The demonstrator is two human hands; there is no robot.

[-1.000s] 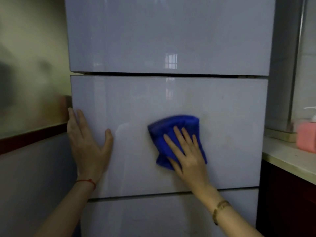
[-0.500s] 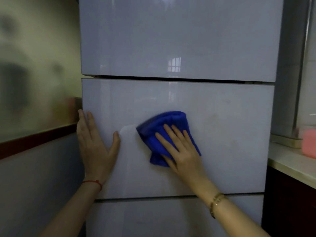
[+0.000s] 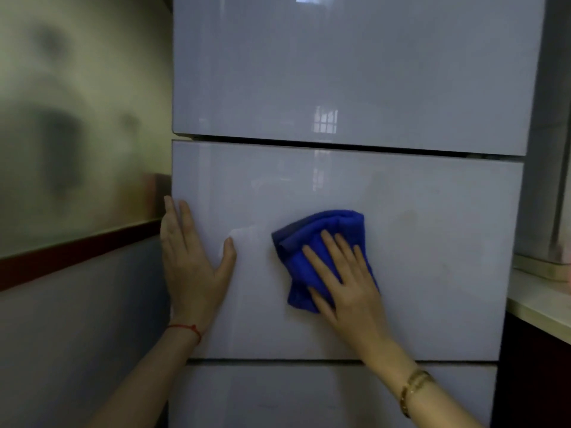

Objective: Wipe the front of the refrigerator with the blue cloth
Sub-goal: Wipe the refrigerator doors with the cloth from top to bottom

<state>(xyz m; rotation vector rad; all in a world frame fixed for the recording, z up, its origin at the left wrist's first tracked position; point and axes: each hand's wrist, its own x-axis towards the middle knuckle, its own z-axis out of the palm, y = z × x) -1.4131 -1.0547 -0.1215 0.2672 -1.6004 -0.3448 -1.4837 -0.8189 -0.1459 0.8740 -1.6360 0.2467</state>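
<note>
Since half a second ago the blue cloth (image 3: 321,251) has slid a little to the right along the middle door of the refrigerator (image 3: 432,257), reversing the leftward pass before it. I take this as a back-and-forth scrubbing stroke over one patch, so the wiping is under way but far from covering the front.

Flat, straight fingers of the right hand (image 3: 346,282) press the cloth against the door; nothing is pinched, the palm simply pushes it. The cloth sits just right of the frame's centre, bunched into a thick folded wad, deep blue and fuzzy, its upper edge rolled over and a corner poking out below the thumb.

At the middle left, the left hand (image 3: 194,264) lies spread and flat on the same door, near its left edge, holding nothing and apparently bracing.

The door is glossy pale grey, reflecting a window near its top. Faint brownish smears show to the right of the cloth, likely work left to do.
</note>
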